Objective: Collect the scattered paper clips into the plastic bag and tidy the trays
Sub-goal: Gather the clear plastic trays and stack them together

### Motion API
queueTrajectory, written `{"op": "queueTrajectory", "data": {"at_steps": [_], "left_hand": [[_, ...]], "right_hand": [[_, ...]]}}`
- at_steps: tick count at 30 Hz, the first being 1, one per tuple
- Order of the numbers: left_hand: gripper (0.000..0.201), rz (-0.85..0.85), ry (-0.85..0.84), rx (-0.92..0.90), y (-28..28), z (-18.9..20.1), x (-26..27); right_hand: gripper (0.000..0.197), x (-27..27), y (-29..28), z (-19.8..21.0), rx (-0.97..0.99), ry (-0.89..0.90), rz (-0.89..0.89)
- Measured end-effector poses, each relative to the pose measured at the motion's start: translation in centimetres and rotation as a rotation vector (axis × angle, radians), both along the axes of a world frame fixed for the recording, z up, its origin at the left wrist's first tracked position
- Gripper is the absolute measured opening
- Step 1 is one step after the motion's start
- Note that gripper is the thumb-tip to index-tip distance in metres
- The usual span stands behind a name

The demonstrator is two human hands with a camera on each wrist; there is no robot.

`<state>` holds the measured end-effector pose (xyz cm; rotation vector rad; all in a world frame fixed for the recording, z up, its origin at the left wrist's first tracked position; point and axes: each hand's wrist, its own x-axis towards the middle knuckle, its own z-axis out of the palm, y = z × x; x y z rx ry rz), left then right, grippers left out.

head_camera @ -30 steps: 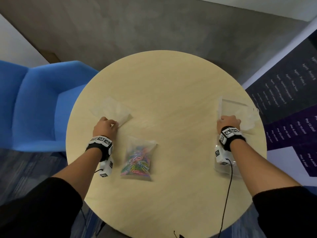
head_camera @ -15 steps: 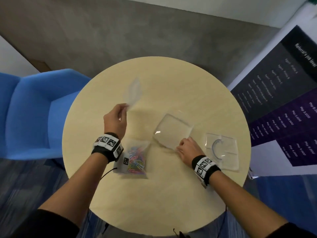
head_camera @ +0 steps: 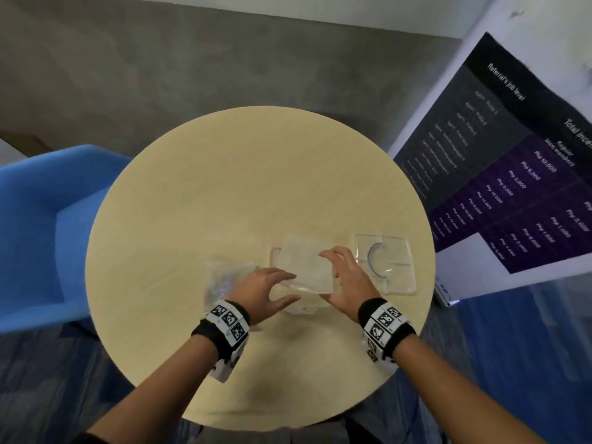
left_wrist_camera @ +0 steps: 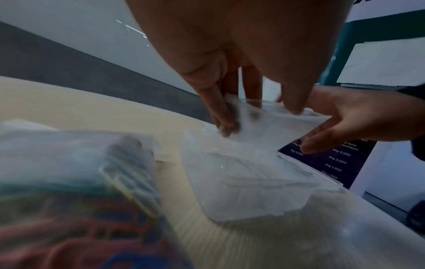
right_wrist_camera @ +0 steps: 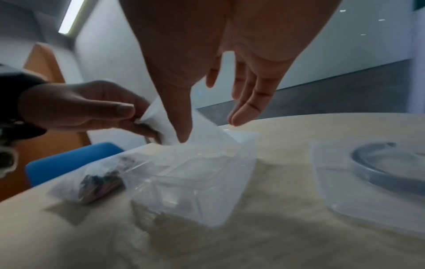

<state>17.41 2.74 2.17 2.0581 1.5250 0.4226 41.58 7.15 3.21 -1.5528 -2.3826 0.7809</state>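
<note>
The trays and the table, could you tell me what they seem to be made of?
Trays: clear, glossy, likely thin rigid plastic; the table shows through them and their edges catch light. Table: pale matte top with faint grain, probably wood or wood-look laminate.

A clear plastic bag (head_camera: 226, 278) stuffed with multicoloured paper clips lies flat near the round table's front edge. Just right of it, a clear square tray (head_camera: 309, 267) sits tilted over a second clear tray (right_wrist_camera: 190, 183) — a third, holding a grey ring, (head_camera: 386, 262) rests by the right edge.
</note>
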Motion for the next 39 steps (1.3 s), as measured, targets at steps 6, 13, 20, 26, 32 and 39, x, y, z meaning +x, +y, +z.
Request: {"op": "queueTrajectory", "data": {"at_steps": [6, 13, 20, 26, 32, 39], "left_hand": [[0.031, 0.032, 0.078, -0.145, 1.4, -1.6, 0.9], [0.033, 0.004, 0.371, -0.179, 4.1, -2.2, 2.2], [0.059, 0.252, 0.455, -0.099, 4.2, -2.4, 2.4], [0.079, 0.498, 0.149, -0.257, 4.5, -2.2, 2.4], [0.066, 0.451, 0.101, -0.252, 6.5, -2.0, 2.1], [0.044, 0.289, 0.011, -0.246, 9.2, -2.7, 3.8]], "right_hand": [[0.03, -2.4, -0.3, -0.1, -0.202, -0.173, 0.235], [0.052, 4.5, 5.0, -1.5, -0.053, -0.053, -0.611], [0.122, 7.9, 6.6, -3.1, -0.384, -0.286, -0.915], [0.142, 9.4, 6.3, -3.2, -0.491, -0.192, -1.0], [0.048, 12.4, 6.5, 0.3, -0.398, 0.227, -0.968], [0.022, 9.6, 6.8, 7.2, -0.259, 0.581, -0.612]]}}
